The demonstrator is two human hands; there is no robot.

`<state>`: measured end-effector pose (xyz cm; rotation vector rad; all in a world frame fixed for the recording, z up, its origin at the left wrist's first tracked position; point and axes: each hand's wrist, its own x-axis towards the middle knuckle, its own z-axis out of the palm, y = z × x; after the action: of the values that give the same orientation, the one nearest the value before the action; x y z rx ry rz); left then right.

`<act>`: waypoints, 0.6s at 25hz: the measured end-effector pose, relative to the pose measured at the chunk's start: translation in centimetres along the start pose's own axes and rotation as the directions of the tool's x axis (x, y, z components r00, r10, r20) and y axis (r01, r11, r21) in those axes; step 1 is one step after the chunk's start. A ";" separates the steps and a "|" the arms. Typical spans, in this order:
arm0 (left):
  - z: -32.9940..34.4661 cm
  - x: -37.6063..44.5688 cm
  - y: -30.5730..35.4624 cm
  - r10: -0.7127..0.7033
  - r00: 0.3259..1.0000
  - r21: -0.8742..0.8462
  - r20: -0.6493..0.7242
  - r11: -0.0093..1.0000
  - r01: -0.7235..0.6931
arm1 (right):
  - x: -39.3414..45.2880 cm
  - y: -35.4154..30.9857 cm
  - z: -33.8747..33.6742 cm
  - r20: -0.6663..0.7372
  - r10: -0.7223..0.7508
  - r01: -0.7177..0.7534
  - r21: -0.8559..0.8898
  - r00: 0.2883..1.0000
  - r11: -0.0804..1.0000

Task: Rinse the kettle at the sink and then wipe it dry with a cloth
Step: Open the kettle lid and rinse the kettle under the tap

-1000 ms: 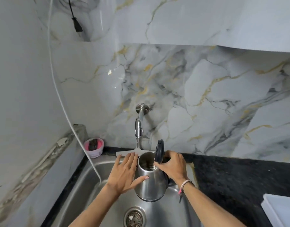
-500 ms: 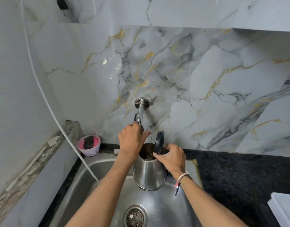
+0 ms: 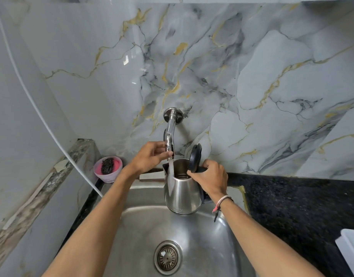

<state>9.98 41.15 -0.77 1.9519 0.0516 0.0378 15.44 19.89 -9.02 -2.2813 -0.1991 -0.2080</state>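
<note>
The shiny stainless-steel kettle (image 3: 182, 193) hangs upright above the back part of the steel sink basin (image 3: 144, 232), near its rear right corner and clear of the bottom, with its round black lid (image 3: 194, 156) flipped up on its hinge. A thin stream of water (image 3: 170, 166) runs from the chrome wall tap (image 3: 169, 134) into the kettle's mouth at the spout side. The right hand (image 3: 209, 177) is closed around the black handle at the kettle's top right, carrying its whole weight. The left hand (image 3: 150, 156) is curled around the lower end of the tap, fingers wrapped on it, apparently setting the flow.

To do this step well, the mouth should sit squarely under the stream, since the water now falls close to the spout edge and could splash down the outside. A moderate flow seems wise, and only a partial fill, so the load on one wrist stays light. The base with its electrical contact is best kept out of the stream. The lid should stay well back. A swirl and a pour towards the round drain strainer (image 3: 167, 256) would follow. No cloth is in view.
</note>
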 end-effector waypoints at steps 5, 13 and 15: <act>0.0 0.4 -1.0 0.058 0.998 -0.018 0.033 0.998 -0.057 | -0.2 0.2 0.8 0.023 -0.019 0.020 -0.018 1.000 1.000; 0.2 0.7 -1.5 0.089 0.996 -0.016 0.024 0.996 -0.089 | -0.6 0.1 1.8 0.017 -0.038 0.038 0.007 0.999 0.999; 0.2 0.7 -1.6 0.099 0.994 -0.022 0.033 0.995 -0.099 | -0.8 -0.2 1.7 0.025 -0.060 0.059 0.024 0.998 0.998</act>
<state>10.67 41.60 -2.32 1.9327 -0.0680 0.0702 14.79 21.23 -10.16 -2.2578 -0.2817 -0.2064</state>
